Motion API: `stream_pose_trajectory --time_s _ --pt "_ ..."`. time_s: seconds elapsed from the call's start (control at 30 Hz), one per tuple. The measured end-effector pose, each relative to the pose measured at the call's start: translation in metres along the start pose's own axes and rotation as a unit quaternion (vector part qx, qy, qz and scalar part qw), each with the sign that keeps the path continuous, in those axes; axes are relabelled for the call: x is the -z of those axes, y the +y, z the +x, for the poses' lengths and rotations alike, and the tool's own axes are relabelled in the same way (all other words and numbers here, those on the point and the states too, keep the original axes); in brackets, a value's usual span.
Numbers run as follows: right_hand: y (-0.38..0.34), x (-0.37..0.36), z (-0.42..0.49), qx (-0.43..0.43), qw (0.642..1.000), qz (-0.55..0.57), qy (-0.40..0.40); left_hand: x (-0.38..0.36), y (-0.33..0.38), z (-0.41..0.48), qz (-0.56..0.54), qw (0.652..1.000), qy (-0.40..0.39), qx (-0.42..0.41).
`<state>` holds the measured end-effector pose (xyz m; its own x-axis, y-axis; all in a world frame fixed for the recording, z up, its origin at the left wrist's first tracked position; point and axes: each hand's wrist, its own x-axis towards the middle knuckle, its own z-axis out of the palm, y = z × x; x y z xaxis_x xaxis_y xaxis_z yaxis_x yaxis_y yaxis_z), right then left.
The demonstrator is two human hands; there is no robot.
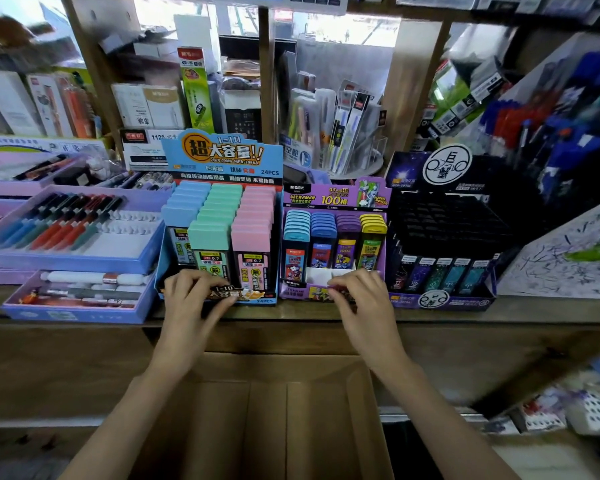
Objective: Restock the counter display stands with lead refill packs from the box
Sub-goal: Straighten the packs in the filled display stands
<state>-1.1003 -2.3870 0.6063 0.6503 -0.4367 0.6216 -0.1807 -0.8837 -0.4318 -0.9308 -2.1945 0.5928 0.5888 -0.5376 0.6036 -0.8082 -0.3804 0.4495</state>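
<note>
1. Lead refill packs [218, 233] sit in tiered rows in the blue stand [222, 157] and purple stand [336, 197], labels forward.
2. Left hand [191, 296] and right hand [360, 292] curl fingers over the front lips, probably squaring them.

1. Purple tray [66, 261] of coloured pens [59, 220], left on wooden counter [464, 315].
2. Smaller tray [76, 315], white pens [94, 278], just in front.
3. Clear rack [371, 150] of packaged pens [343, 126] behind.
4. Scribbled paper [568, 258], far right.

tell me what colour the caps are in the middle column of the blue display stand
Mint green plastic caps, best seen in the head view.
</note>
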Motion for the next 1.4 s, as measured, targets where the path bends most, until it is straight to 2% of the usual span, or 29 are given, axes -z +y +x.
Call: stream_pose_trajectory --time_s 0.4,0.57,0.67,0.73,0.83,0.93,1.03,1.17,1.4 --pt "0.006 0.001 0.001 0.013 0.999 0.027 -0.010 -0.004 0.005 0.005 0.008 1.000 -0.002 0.010" --pt "0.002 0.005 0.004 0.026 0.999 0.000 -0.023 -0.007 0.011 0.005 0.016 0.999 0.006 0.028" --pt "0.007 0.023 0.000 0.065 0.996 0.050 -0.048 -0.008 0.022 0.000 0.056 0.997 0.044 0.022" --pt "0.020 0.043 -0.007 0.073 0.995 0.057 -0.030 -0.011 0.032 -0.002 0.076 0.995 0.071 -0.002" --pt "0.047 0.069 -0.024 0.025 0.999 0.010 0.023 -0.018 0.047 0.000 0.092 0.994 0.050 -0.016" --pt "0.059 0.076 -0.034 -0.026 0.999 -0.011 0.019 -0.026 0.058 0.004 0.093 0.995 0.025 0.015" --pt "0.061 0.066 -0.032 -0.008 1.000 -0.030 -0.002 -0.033 0.061 0.003 0.090 0.995 0.019 0.025" --pt "0.058 0.045 -0.025 -0.058 0.997 -0.041 0.031 -0.039 0.062 0.005 0.065 0.997 0.025 0.032" --pt "0.062 0.039 -0.020 -0.056 0.997 -0.021 0.046 -0.045 0.058 0.004 0.038 0.998 0.020 0.041"
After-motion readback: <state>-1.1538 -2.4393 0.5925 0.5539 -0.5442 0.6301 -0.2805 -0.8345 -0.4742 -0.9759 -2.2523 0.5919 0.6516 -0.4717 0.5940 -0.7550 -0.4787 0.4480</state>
